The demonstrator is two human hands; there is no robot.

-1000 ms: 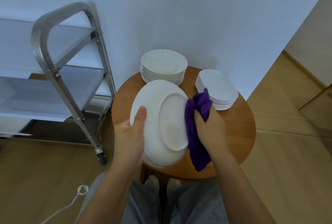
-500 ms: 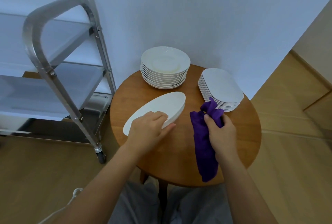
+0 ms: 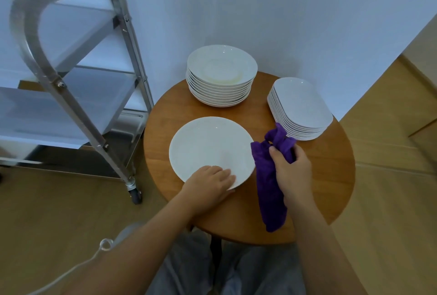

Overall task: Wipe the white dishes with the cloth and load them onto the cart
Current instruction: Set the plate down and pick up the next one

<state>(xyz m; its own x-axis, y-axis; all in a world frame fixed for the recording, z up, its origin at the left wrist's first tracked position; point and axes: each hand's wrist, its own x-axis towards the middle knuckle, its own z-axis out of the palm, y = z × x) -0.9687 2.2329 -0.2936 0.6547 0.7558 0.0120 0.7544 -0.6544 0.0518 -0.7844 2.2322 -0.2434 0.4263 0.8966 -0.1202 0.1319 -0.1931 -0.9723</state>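
Head view, contents listed by size. Metal cart (image 3: pixel 71 96): tiered shelves, wheeled, standing on the wooden floor to the left of the table; its left side is cut off by the frame edge and no dishes show on the shelves in sight. Round wooden table (image 3: pixel 331 176): set against the wall; its near edge is partly covered by both forearms. Stack of round white plates (image 3: pixel 221 75): at the back of the table. Stack of oblong white dishes (image 3: pixel 299 108): at the right rear, well apart from the round stack. Single white plate (image 3: pixel 208 145): face up, flat or nearly flat over the table's left half; half a second ago it was tilted steeply on edge, and a second ago it was held upright with its underside showing. Purple cloth (image 3: pixel 269 183): hangs just beside the plate's right rim, its lower end drooping past the table edge. Left hand (image 3: pixel 210 183): palm down, fingers laid over the plate's near rim with the thumb hidden beneath, so it appears to grip the rim. Right hand (image 3: pixel 292 171): fingers curled tight around the bunched top of the cloth; whether the cloth touches the plate cannot be made out.
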